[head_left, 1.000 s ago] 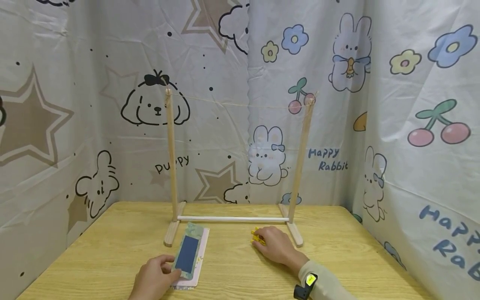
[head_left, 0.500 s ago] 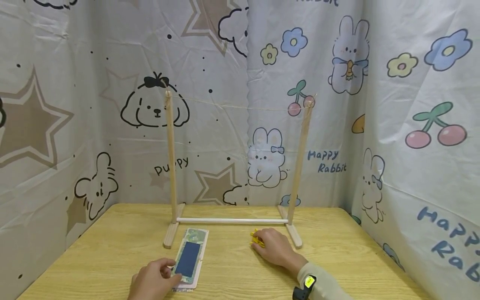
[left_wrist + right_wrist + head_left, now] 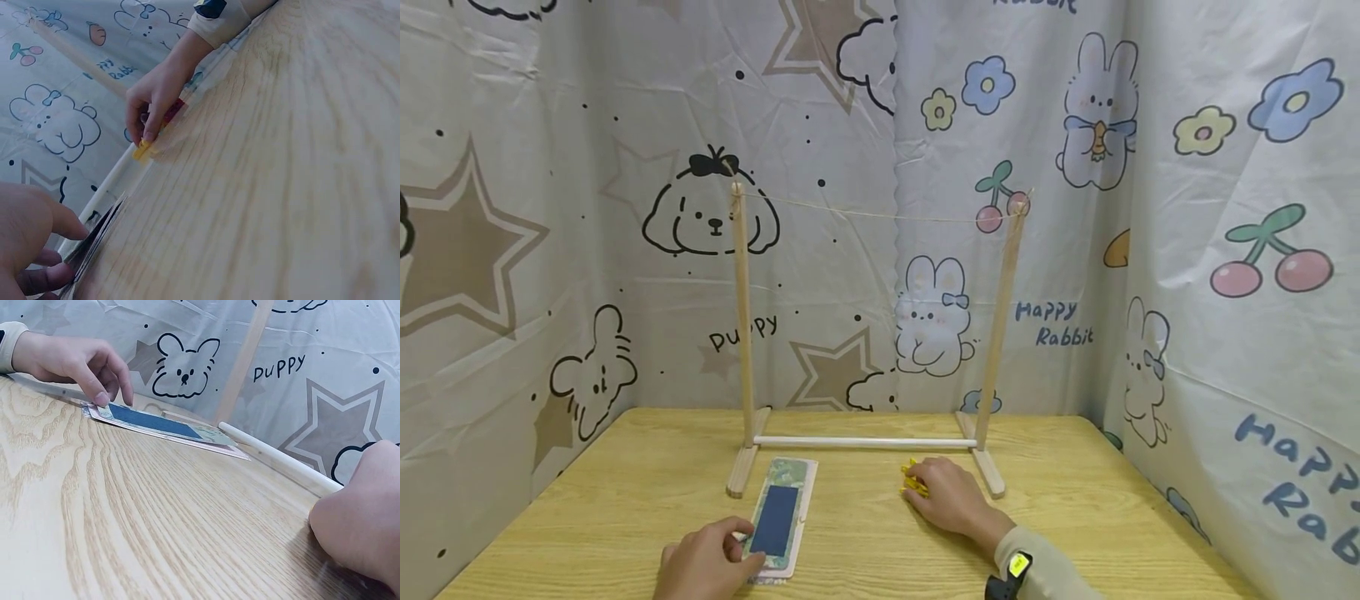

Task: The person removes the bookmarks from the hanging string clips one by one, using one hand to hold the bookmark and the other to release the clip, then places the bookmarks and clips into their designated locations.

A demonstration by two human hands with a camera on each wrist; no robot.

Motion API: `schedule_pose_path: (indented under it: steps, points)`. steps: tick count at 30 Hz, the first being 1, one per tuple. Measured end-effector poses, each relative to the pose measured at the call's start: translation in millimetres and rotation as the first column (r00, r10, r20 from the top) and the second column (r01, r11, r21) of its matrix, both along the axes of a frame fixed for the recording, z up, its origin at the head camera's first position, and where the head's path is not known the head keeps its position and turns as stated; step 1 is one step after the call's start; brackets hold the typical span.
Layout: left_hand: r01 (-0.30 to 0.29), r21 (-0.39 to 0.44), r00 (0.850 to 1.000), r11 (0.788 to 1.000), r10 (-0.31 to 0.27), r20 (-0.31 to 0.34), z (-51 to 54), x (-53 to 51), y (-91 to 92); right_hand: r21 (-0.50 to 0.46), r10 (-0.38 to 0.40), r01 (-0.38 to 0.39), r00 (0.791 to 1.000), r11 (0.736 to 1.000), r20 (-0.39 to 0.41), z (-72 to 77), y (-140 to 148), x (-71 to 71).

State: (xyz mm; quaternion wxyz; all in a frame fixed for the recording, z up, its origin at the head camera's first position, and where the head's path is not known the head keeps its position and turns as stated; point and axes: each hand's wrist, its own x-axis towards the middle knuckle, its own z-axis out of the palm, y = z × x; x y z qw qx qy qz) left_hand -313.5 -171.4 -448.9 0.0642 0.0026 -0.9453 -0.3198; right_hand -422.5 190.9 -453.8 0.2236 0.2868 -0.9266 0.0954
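Note:
A green patterned card (image 3: 787, 473) with a dark blue panel lies on top of a pale pink one (image 3: 802, 510), left of the table's middle. My left hand (image 3: 707, 562) is at the near-left corner of this stack. Its thumb and curled fingers pinch the card's edge, as the right wrist view also shows for the left hand (image 3: 81, 365). To the right, my right hand (image 3: 953, 497) rests low over the table, fingertips gripping a yellow clip (image 3: 143, 149). Something red (image 3: 174, 111) shows behind that hand in the left wrist view; its kind is unclear.
Behind the hands stands a wooden frame with two posts (image 3: 744, 333), feet, and a white bottom rod (image 3: 865, 442). A thin string (image 3: 865, 213) sags slightly between the post tops. Printed curtains (image 3: 820, 275) surround the wooden table (image 3: 850, 542).
The green card, earlier slanted across the pink one, has come down nearly in line with it. My left hand shifted slightly with it. My right hand has stayed with the yellow clip.

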Motion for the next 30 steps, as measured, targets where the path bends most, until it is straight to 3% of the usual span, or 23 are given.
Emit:
schedule_pose_path:
  steps: [8,30]
  points:
    - [0.006,-0.018,0.999,1.0,-0.006,-0.043,-1.6,0.7,-1.6,0.018,0.002,-0.002,1.0,1.0,-0.017,0.7,-2.2,-0.6]
    - [0.008,-0.044,0.997,0.999,-0.011,-0.075,-0.1,-1.1,-0.2,0.017,-0.013,0.013,1.0,1.0,-0.006,4.8,0.6,-0.5]
